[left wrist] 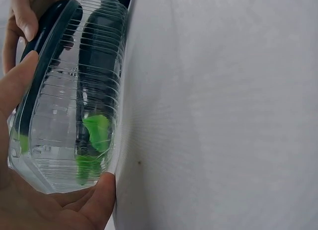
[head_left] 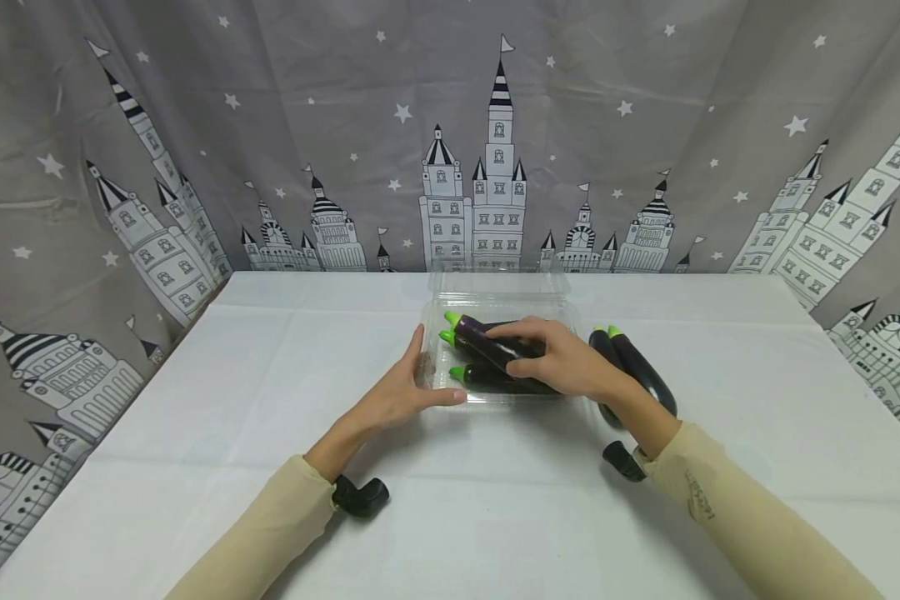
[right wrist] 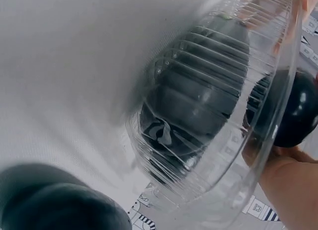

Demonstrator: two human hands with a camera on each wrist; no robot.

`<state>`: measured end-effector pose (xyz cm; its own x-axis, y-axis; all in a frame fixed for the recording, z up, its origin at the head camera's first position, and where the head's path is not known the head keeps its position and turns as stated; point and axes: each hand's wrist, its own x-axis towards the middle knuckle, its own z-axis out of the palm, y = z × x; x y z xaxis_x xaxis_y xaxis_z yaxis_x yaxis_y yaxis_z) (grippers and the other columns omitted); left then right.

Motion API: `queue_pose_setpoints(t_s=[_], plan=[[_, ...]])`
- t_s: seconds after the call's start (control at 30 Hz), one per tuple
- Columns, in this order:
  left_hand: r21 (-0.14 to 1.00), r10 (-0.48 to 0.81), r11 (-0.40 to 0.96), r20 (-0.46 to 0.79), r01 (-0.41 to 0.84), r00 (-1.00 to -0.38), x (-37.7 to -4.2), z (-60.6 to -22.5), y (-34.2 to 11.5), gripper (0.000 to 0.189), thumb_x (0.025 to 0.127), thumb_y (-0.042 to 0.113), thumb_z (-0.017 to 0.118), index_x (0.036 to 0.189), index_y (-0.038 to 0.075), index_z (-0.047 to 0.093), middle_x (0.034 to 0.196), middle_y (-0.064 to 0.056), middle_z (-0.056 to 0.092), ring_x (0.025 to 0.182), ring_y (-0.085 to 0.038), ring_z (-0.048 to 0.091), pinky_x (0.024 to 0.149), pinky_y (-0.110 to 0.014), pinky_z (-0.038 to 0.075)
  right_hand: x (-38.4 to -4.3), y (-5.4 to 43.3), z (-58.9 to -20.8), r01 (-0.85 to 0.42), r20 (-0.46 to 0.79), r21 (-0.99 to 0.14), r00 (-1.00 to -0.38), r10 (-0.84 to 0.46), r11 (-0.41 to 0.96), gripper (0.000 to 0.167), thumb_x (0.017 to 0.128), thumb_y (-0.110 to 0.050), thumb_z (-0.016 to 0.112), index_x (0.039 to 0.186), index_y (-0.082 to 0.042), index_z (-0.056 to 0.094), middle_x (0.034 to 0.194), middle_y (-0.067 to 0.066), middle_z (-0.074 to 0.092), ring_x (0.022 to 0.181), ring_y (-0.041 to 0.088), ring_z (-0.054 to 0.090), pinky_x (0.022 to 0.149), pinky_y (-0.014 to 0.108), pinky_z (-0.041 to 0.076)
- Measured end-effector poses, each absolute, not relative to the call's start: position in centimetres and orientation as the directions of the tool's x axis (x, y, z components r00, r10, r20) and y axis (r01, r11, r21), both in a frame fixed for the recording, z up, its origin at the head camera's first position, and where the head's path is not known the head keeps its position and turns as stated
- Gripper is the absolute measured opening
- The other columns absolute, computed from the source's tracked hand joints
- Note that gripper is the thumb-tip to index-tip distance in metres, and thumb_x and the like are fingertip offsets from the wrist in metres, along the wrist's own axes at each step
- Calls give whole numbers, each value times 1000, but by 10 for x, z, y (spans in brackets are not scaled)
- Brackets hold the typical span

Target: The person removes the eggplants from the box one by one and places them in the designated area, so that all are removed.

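Observation:
A clear plastic clamshell box [head_left: 438, 375] lies with its lid [head_left: 498, 285] folded back, and several dark purple eggplants [head_left: 487, 379] with green stem ends are inside. My right hand [head_left: 566, 358] grips one eggplant [head_left: 480, 335] that lies at a slant over the others, its stem pointing left. In the right wrist view, this eggplant's rounded end [right wrist: 298, 108] shows above the box rim. My left hand [head_left: 393, 396] rests against the box's left front corner, thumb along the front and fingers extended up the left side. Part of the eggplants hides behind my right hand.
Two more eggplants [head_left: 648, 375] lie on the white tablecloth just right of the box, partly behind my right forearm. Black wrist cameras [head_left: 362, 497] stick out under both sleeves. A grey curtain [head_left: 360, 100] printed with castles and stars hangs behind the table.

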<state>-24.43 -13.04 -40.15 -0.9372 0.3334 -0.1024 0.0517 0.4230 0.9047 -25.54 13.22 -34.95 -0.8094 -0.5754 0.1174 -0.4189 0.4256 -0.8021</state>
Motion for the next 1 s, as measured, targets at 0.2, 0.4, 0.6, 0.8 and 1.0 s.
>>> queue_pose_setpoints(t_s=[0.2, 0.4, 0.6, 0.8, 1.0], plan=[[900, 322, 433, -108, 45, -941, -244, -402, -131, 125, 79, 40, 82, 158, 15, -11, 163, -19, 8, 148, -31, 8, 116, -54, 9, -253, 135, -348, -397, 138, -814, -841, -522, 424, 50, 90, -7, 65, 139, -15, 59, 134, 11, 54, 113, 29, 49, 96, 49, 41], [902, 328, 428, -102, 52, -939, -245, -404, -131, 125, 79, 39, 83, 158, 15, -11, 163, -18, 6, 148, -31, 7, 116, -54, 7, -254, 137, -348, -329, 103, -838, -879, -466, 435, 52, 91, -9, 62, 142, -17, 56, 133, 12, 52, 115, 32, 50, 95, 50, 40], [914, 337, 401, -89, 57, -937, -246, -404, -131, 126, 78, 36, 84, 158, 15, -11, 163, -19, 8, 147, -31, 12, 116, -52, 8, -255, 139, -346, -222, 48, -881, -920, -388, 418, 54, 92, -12, 62, 145, -18, 53, 142, 12, 45, 117, 34, 53, 92, 48, 47], [920, 341, 389, -93, 51, -936, -246, -404, -130, 125, 79, 34, 84, 158, 15, -11, 162, -19, 10, 147, -31, 13, 116, -52, 8, -254, 139, -344, -145, -3, -912, -933, -360, 383, 55, 92, -12, 64, 145, -16, 50, 146, 13, 41, 120, 35, 54, 93, 49, 48], [910, 328, 413, -104, 43, -939, -245, -403, -130, 126, 78, 38, 84, 158, 15, -10, 163, -18, 8, 148, -30, 9, 116, -53, 8, -254, 142, -345, -114, -30, -919, -934, -355, 378, 56, 92, -13, 66, 145, -15, 49, 144, 12, 45, 121, 34, 52, 94, 50, 47]])
